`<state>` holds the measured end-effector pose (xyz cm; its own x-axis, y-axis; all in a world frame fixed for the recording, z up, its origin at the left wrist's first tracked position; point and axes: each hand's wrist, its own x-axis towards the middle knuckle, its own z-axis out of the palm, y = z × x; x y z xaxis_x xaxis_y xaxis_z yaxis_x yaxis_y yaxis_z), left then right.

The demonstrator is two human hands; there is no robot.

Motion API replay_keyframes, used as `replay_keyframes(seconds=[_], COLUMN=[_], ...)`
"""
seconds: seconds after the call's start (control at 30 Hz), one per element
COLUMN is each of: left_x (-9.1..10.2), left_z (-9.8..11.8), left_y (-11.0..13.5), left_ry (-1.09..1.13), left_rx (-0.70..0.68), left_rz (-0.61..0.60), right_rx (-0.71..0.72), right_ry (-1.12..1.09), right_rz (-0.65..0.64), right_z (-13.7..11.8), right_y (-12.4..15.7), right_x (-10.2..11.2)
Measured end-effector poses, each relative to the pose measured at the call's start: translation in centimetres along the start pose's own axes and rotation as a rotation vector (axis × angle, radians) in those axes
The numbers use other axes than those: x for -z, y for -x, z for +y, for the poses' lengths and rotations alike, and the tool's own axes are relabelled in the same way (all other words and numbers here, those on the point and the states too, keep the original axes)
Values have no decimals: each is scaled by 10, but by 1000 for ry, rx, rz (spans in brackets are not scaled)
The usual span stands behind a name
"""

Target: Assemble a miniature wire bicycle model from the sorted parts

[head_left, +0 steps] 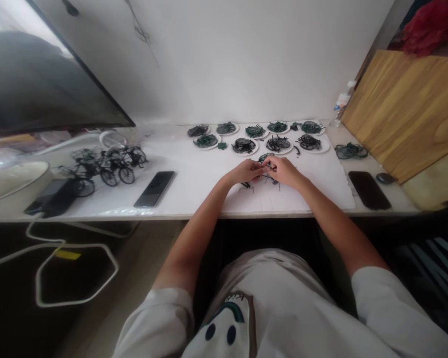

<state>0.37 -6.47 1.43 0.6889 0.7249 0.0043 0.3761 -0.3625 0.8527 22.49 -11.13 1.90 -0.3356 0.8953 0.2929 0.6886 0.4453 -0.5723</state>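
My left hand (245, 171) and my right hand (282, 170) meet over the white sheet (186, 171), fingers pinched close together. A small thin dark part (268, 168) shows between the fingertips; its exact kind is too small to make out. Just behind my hands lies a dark wheel-like piece (266, 157), partly hidden. Loose dark pieces (246, 185) rest on the sheet beneath my hands. Farther back, white plates hold heaps of dark green and black miniature bicycle parts (245, 145). Several assembled miniature bicycles (114, 166) stand at the left.
On the left are a phone (154, 189), a black box (56, 196) with a white cable, and a monitor (52, 74). To the right lie another phone (369, 190), a computer mouse (386, 178) and more parts (351, 150). A bottle (342, 103) stands near a wooden board (406, 114).
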Motion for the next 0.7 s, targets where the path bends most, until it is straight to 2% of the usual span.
replay_keyframes(seconds=[0.7], left_x=[0], left_z=[1], left_y=[1], left_ry=[-5], left_rx=[7], left_rz=[-5], right_rx=[-9], right_ry=[-1], right_rz=[3], right_z=[1], right_y=[0], right_x=[-1])
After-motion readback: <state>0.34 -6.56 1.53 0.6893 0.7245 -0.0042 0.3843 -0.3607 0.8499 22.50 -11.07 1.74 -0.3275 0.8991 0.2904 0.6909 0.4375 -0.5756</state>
